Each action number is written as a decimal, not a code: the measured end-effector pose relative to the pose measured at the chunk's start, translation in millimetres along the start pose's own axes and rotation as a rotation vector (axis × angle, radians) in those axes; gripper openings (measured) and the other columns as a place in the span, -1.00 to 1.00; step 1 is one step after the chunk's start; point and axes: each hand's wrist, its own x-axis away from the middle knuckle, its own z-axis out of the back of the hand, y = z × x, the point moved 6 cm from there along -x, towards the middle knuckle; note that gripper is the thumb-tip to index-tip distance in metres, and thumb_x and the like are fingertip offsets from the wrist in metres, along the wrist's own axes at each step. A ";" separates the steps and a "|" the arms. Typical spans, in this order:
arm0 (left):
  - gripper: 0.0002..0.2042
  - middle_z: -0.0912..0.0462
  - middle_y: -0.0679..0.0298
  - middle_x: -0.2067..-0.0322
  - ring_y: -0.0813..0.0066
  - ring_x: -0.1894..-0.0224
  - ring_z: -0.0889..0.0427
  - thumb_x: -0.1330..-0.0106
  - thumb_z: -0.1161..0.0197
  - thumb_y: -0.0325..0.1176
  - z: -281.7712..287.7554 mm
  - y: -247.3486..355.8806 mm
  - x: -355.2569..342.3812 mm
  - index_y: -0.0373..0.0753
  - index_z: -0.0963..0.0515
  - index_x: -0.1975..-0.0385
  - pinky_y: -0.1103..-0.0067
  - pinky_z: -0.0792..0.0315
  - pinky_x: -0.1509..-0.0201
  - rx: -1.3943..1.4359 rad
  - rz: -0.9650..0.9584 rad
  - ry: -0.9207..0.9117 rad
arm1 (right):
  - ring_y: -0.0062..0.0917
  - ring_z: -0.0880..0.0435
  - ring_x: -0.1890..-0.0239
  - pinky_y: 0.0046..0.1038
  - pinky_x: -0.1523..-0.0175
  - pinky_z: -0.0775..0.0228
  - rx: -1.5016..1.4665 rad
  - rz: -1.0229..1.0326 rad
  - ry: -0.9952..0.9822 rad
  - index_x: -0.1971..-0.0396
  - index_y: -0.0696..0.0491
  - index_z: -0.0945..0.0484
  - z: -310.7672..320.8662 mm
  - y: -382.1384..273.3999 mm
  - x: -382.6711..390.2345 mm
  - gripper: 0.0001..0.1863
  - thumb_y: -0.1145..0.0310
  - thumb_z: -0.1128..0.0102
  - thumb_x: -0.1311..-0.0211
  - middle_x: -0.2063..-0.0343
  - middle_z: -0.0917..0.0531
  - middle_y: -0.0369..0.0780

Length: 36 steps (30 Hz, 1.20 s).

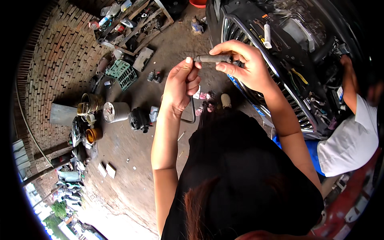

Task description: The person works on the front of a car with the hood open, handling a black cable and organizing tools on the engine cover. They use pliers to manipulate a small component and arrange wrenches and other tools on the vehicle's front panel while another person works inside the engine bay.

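Note:
A dark, worn cylindrical metal piece (207, 58) lies horizontally between my hands. My right hand (249, 69) pinches it from the right, thumb below, fingers over the far end. My left hand (182, 84) has its thumb at the left end, its other fingers curled round a bent dark metal bar (193, 111) that hangs down and turns sideways at the bottom. Whether bar and cylinder are joined is hidden by my left fingers.
An open-bonnet black car (240, 24) with pliers (298, 76) and tools on it stands right. A co-worker in white (344, 148) reaches (346, 61) into it. Left are buckets (93, 135), a metal drum (116, 111), a green crate (122, 75), cluttered racks (132, 36) and a brick wall (58, 56).

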 end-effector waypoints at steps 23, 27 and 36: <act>-0.70 -0.04 0.54 0.70 0.80 0.74 0.04 -0.48 0.10 -0.13 -46.8 -13.8 6.3 -0.22 -0.39 0.37 0.76 0.12 0.74 -0.002 0.073 -0.050 | -0.82 -0.24 0.64 -0.72 0.58 -0.02 -0.019 0.030 0.312 0.50 0.11 -0.48 1.8 -7.6 -14.6 -0.65 0.22 0.11 -0.44 0.56 -0.44 -0.38; -0.71 -0.03 0.55 0.70 0.80 0.74 0.04 -0.49 0.11 -0.13 -53.7 -11.6 7.4 -0.21 -0.37 0.36 0.76 0.14 0.74 -0.069 0.024 -0.015 | -0.80 -0.33 0.66 -0.66 0.57 -0.10 -0.145 -0.202 0.410 0.54 0.08 -0.47 1.6 4.3 -19.5 -0.61 0.12 0.07 -0.41 0.71 -0.39 -0.41; -0.69 -0.04 0.55 0.72 0.79 0.74 0.03 -0.49 0.10 -0.12 -64.9 -12.0 6.3 -0.21 -0.35 0.41 0.75 0.10 0.75 -0.130 -0.053 0.024 | -0.79 -0.23 0.70 -0.66 0.61 0.04 -0.377 -0.232 0.572 0.66 0.05 -0.36 1.0 31.5 -37.1 -0.54 0.11 0.11 -0.43 0.73 -0.35 -0.38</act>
